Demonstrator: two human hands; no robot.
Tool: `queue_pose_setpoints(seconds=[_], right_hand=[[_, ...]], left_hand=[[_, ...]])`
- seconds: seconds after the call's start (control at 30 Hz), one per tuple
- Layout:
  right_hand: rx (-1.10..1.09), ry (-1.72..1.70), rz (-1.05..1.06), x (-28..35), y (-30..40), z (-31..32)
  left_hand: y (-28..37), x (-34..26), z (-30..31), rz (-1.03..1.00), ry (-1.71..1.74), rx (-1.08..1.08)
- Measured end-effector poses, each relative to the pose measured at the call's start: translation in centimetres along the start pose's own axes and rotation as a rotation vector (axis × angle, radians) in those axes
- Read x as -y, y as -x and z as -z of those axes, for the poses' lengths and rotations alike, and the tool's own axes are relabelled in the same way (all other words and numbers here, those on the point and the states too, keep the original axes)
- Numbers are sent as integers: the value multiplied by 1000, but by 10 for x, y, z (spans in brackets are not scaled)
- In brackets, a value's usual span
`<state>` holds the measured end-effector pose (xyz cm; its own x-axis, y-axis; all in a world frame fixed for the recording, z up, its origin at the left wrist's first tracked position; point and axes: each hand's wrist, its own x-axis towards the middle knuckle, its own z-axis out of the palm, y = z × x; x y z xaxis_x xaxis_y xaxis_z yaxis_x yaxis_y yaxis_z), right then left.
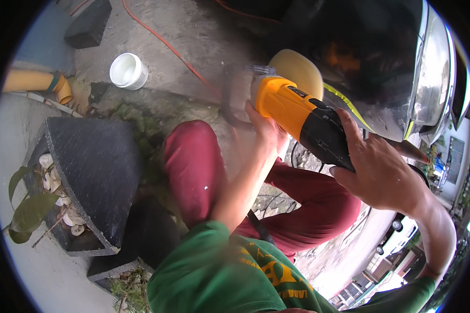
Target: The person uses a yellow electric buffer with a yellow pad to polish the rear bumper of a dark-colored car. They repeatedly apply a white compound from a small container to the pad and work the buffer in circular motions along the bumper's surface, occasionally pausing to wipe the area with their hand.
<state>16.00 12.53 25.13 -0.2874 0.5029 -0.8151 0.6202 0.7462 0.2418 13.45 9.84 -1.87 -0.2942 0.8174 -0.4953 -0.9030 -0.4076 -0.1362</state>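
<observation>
My left hand (269,127) supports the front of an orange and black power polisher (297,111) from below; its fingers are partly hidden. My right hand (380,170) grips the tool's black rear end. A dark D-shaped handle (226,99) juts out at the tool's head. Beyond the head, a round yellow pad (297,70) faces the dark, glossy body of a car (360,51); whether they touch I cannot tell. A yellow-green strip (346,99) runs along the car's lower edge.
An orange cord (160,37) crosses the concrete floor near a white bucket (127,72). To the left stand a dark planter (94,164) with pale stones and an orange pipe (31,81) by the wall. Another planter (115,270) is at lower left. A dark block (88,27) lies farther back.
</observation>
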Motion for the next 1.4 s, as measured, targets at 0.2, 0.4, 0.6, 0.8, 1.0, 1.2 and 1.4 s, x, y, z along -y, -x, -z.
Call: queue_pose_setpoints(seconds=[0.2,0.4,0.6,0.8,1.0,1.2,1.4], right_hand=[[-266,-129,165,-5,18,-8],[-308,-119,225,-5,-14,-11],[-174,-98,211,-12,-30,-47],[-120,-212,111,-34,13,-72],[-339,-328,39,-38,89,-78],[-525,-308,134,-52,87,-98],[-291,-354,113,-77,13,-132]], left_hand=[[-17,-37,-44,-54,-153,195],[-34,-54,-42,-82,-117,144],[-27,-14,20,-19,-62,27],[31,28,17,11,-55,38],[66,32,-40,-52,-275,58],[55,24,-55,-61,-203,224],[25,39,12,-45,-159,79]])
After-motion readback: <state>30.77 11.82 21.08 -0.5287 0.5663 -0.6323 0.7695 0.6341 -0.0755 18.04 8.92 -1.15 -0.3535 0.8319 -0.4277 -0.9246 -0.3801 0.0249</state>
